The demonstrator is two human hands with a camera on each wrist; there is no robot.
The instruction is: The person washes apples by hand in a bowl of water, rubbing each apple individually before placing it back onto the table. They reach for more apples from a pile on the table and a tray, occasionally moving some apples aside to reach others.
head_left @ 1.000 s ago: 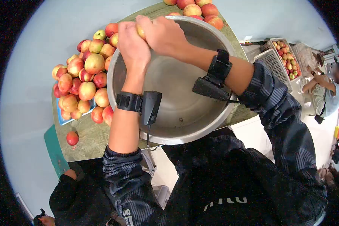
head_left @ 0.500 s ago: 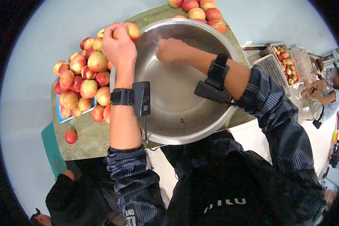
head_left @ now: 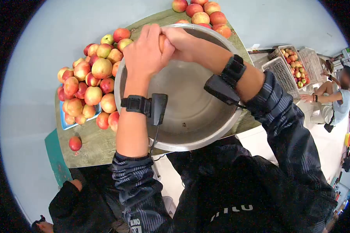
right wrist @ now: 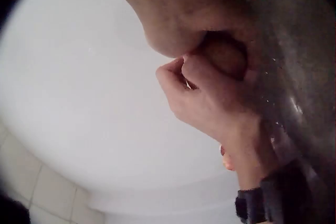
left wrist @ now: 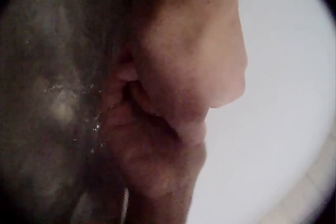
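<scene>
Above the far left part of a large steel basin, both hands meet around one nectarine. My left hand grips it, fingers and thumb curled about its side. From the right, my right hand cups the same fruit and presses close against the left hand. In the right wrist view a round piece of the nectarine shows in the gap between the two hands, and the rest is covered. The left wrist view shows the hands overlapping, with the fruit hidden. Wet glints mark the basin wall.
A heap of nectarines fills a blue tray left of the basin, with a single one nearer the table edge. More nectarines lie behind the basin. Crates stand on the floor at right, near a seated person.
Half a second ago the hands were apart: the left held the nectarine over the left rim, the right was down inside the basin. Now they are together on the fruit, as they were one second ago.
</scene>
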